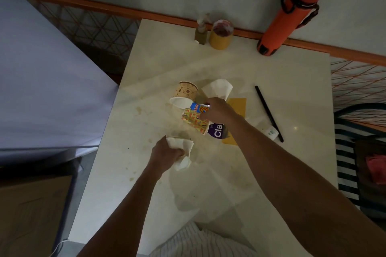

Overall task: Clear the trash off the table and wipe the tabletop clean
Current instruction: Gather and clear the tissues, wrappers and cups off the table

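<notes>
1. Left hand [165,155], lower centre of frame: grips a white napkin [183,152] against the table [229,183].
2. Right hand [217,109], frame centre: pinches a wrapper [200,108] above the cups [195,121].
3. Stains [139,110] mark the tabletop, centre left.

Bare tabletop [219,183] lies open near the body; the trash cluster [198,117] crowds the middle.

I see my right hand [217,110] gripping a bundle of wrappers [195,118] just in front of the brown paper cup [187,89]. Nearer me than the cup, my left hand [167,152] clutches a crumpled white napkin [183,152] on the stained table [250,173].
</notes>
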Available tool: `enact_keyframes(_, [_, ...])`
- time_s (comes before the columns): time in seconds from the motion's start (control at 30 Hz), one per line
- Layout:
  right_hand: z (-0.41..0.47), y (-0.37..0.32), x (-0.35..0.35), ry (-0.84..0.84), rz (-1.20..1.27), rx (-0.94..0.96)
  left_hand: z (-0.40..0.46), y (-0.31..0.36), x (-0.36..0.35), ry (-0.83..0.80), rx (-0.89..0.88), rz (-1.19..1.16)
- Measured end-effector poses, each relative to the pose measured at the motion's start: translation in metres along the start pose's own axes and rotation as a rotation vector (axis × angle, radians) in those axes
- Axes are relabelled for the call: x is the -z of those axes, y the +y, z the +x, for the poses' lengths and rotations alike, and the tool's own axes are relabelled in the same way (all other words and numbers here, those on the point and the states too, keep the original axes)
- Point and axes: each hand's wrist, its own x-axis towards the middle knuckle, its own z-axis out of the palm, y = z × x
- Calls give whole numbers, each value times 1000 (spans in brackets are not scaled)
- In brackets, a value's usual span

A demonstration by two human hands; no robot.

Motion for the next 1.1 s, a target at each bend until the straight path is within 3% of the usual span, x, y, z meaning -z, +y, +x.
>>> enact_keyframes(0.23, [0,-2,-15,-11,-30,-47,4,1,2,-34,7,12])
enact_keyframes(0.37, [-4,2,-25,-68,119,-85,6,0,2,-54,-3,10])
enact_keyframes(0.63, [-19,14,-35,-2,387,-153,-1,3,-1,-21,-11,34])
enact_keyframes(1.1, [-83,62,-44,48,593,-216,-41,-12,-10,2,-85,102])
